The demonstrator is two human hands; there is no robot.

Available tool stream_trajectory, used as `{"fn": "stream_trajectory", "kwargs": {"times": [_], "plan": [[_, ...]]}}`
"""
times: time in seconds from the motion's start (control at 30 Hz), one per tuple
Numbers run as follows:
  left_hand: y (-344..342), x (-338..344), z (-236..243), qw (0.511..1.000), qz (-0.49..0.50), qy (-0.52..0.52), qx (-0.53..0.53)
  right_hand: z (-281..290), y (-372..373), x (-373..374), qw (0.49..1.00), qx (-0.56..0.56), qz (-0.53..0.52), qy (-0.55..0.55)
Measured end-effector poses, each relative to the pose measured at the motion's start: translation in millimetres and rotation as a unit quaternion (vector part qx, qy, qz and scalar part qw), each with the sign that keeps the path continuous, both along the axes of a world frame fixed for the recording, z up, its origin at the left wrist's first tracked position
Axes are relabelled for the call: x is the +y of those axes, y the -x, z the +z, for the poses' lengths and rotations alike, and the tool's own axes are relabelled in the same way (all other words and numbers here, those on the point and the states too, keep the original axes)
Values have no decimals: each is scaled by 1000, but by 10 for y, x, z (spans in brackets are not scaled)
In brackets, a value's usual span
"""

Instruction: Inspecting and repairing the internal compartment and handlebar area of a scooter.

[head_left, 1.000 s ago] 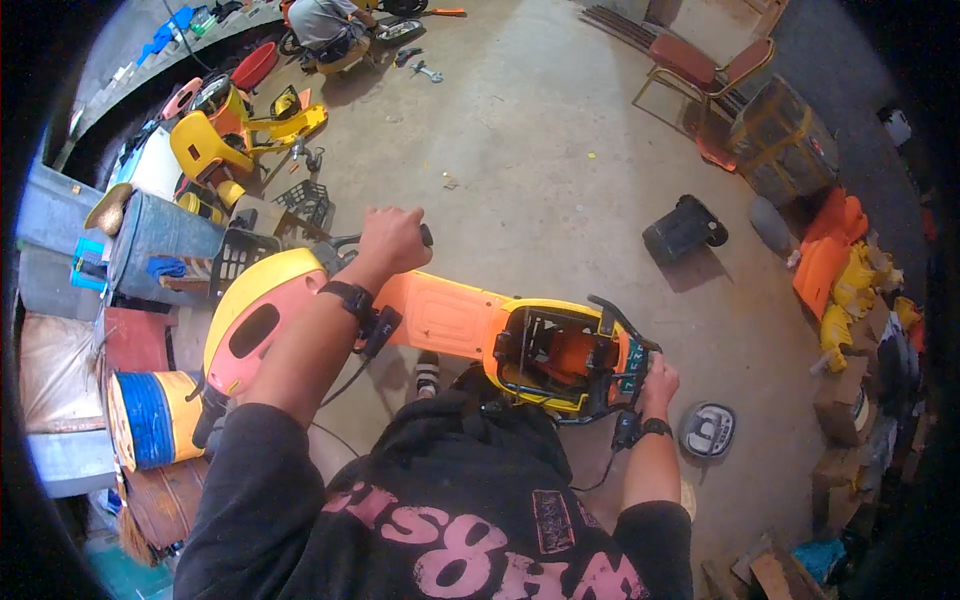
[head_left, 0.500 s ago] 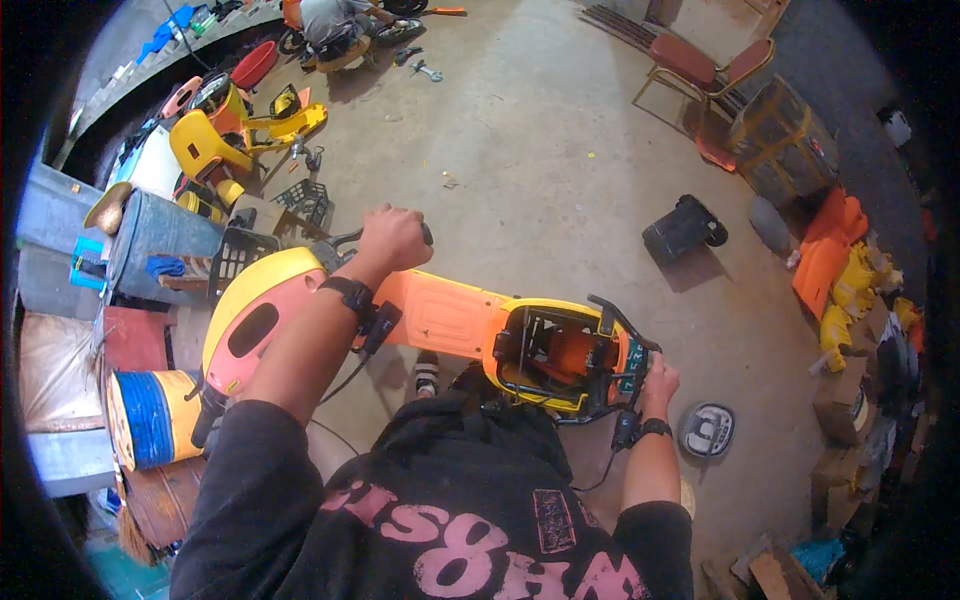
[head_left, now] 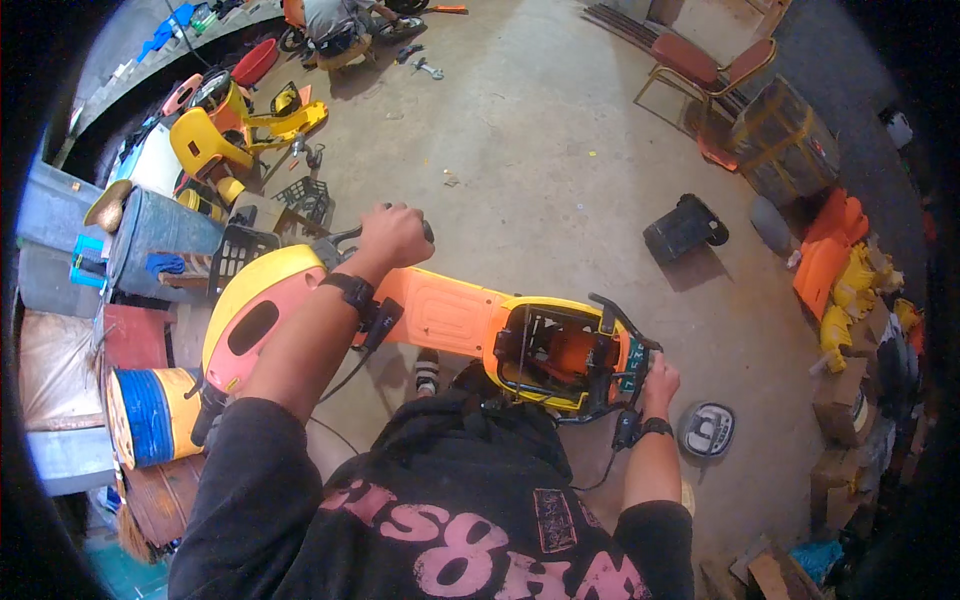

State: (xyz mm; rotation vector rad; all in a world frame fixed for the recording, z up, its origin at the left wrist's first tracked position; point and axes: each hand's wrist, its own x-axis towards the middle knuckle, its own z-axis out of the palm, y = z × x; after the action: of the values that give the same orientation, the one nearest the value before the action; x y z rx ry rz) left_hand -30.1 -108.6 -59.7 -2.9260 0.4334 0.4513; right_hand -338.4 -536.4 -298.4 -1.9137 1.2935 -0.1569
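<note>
A yellow and orange electric scooter stands crosswise in front of me, its front to the left. My left hand is closed round the handlebar grip on the scooter's far side. At the rear, my right hand is closed on the black rear rack, beside a green plate. No seat covers the open yellow-rimmed compartment; dark parts and an orange piece show inside. Each wrist wears a black band with a small cabled device. My right fingertips are partly hidden.
On the floor lie a black bin-like container and a grey-white oval part. A red chair stands far right, near a taped box. Yellow scooter panels and a blue drum line the left. Another person sits at the far left.
</note>
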Motion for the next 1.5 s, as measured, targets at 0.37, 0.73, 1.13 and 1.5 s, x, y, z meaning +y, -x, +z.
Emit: {"fn": "stream_trajectory", "kwargs": {"times": [0.37, 0.73, 1.13, 1.5], "plan": [[-44, 59, -85, 999, -17, 30, -32, -68, 32, -52, 1000, 6, -10, 1], [-1, 68, -29, 991, -55, 102, -74, 51, 6, 23, 1000, -9, -9, 0], [-34, 65, -79, 995, -50, 73, -53, -226, 64, -109, 1000, -3, -12, 2], [-56, 104, -131, 998, -25, 41, -30, -192, 34, -73, 1000, -7, -1, 12]]}}
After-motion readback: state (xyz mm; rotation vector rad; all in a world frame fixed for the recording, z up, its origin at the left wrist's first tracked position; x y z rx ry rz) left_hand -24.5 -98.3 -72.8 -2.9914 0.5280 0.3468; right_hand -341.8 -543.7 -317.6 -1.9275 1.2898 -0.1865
